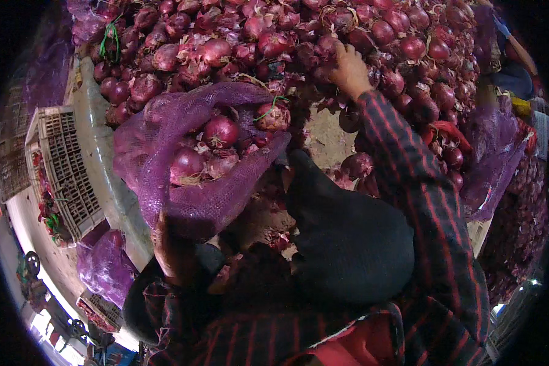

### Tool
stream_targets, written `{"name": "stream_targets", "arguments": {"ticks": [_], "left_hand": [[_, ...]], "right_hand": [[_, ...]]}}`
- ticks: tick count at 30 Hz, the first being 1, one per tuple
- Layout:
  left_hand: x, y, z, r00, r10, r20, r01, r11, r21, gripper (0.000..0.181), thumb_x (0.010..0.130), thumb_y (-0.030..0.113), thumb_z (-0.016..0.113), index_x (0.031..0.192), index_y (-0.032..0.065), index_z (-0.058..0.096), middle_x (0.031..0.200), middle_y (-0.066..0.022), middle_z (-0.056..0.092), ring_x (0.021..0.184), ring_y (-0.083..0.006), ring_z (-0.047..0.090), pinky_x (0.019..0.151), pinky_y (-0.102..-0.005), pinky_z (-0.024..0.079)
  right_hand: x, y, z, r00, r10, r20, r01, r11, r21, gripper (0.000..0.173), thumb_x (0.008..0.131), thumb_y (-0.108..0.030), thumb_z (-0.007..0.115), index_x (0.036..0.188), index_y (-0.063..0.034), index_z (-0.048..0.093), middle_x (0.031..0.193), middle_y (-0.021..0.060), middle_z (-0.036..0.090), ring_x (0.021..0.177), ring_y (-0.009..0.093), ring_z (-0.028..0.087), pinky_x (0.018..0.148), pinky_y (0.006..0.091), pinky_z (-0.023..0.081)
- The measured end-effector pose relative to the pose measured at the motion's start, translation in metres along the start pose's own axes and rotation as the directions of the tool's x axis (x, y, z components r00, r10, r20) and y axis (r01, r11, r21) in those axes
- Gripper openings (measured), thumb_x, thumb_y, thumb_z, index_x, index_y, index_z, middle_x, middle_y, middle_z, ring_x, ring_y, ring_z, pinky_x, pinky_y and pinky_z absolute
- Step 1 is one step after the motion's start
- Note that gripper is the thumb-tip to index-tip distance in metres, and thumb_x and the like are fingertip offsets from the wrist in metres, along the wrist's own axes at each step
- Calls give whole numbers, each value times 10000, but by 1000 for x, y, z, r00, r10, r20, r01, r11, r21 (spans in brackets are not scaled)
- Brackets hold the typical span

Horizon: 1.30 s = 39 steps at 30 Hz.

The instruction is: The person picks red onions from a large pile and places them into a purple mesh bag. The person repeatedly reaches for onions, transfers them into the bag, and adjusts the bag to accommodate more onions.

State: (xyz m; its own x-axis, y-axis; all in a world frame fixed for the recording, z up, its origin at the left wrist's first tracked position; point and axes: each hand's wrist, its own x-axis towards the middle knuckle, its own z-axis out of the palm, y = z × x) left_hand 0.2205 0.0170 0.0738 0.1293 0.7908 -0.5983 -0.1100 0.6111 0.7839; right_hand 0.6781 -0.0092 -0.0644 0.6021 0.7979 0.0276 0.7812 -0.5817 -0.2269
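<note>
My left hand [164, 247], partly in shadow, grips the near rim of a purple mesh bag [219, 203]. The bag's mouth gapes upward, and several red onions [220, 131] lie inside. One onion [273, 116] sits at the bag's far right edge, with a green string across it. Ahead and to the right, my right hand [350, 71] reaches into a large heap of red onions [215, 51]. Its fingers touch onions there; whether they are closed around one is hard to tell.
A plastic crate [73, 169] stands at the left beyond a concrete ledge [105, 151]. Another purple bag [107, 265] lies below it. A green string [110, 39] rests on the heap. At right are a red mesh bag [448, 137], a purple bag [492, 151] and another person's arm [521, 55].
</note>
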Motion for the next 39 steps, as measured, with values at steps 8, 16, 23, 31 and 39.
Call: {"name": "stream_targets", "arguments": {"ticks": [8, 16, 23, 31, 39], "left_hand": [[-6, 1, 10, 998, -23, -52, 23, 1000, 16, 248, 951, 334, 515, 829, 120, 542, 663, 9, 506, 582, -146, 515, 550, -311, 428], [3, -7, -8, 997, -66, -43, 67, 998, 9, 278, 959, 357, 486, 837, 119, 560, 701, 14, 535, 590, -112, 499, 502, -275, 355], [5, -4, 3, 997, -64, 44, 66, 997, -34, 291, 952, 376, 493, 929, 97, 572, 774, -8, 577, 661, -135, 540, 571, -295, 411], [10, -3, 9, 992, -113, 58, 116, 992, -56, 302, 950, 380, 495, 972, 89, 571, 805, -20, 590, 693, -151, 556, 609, -307, 429], [13, -2, 12, 990, -136, 42, 137, 990, -39, 319, 949, 384, 496, 1015, 80, 569, 836, -33, 604, 725, -166, 573, 648, -320, 446]], "right_hand": [[-36, 19, 57, 972, -9, 234, -86, 916, 392, 542, 701, -343, 752, 1134, -72, 572, 967, 121, 637, 862, 254, 626, 772, 372, 505], [-83, -119, -16, 878, -405, 254, -66, 424, 903, 457, 864, -366, 668, 1188, -55, 588, 1165, 102, 596, 1061, 197, 562, 880, 327, 464], [59, 7, 33, 941, -336, 39, 338, 928, -158, 557, 752, -252, 716, 1271, -186, 526, 1071, 190, 569, 1030, 380, 550, 833, 469, 497], [24, 34, 104, 859, -95, 504, 106, 994, 6, 589, 697, -215, 691, 1250, -144, 500, 1158, 223, 513, 1001, 451, 551, 757, 502, 514], [-60, 8, 75, 888, 237, 393, -453, 321, 832, 527, 758, -194, 738, 1225, -38, 548, 1074, 96, 645, 998, 226, 607, 889, 380, 485]]}}
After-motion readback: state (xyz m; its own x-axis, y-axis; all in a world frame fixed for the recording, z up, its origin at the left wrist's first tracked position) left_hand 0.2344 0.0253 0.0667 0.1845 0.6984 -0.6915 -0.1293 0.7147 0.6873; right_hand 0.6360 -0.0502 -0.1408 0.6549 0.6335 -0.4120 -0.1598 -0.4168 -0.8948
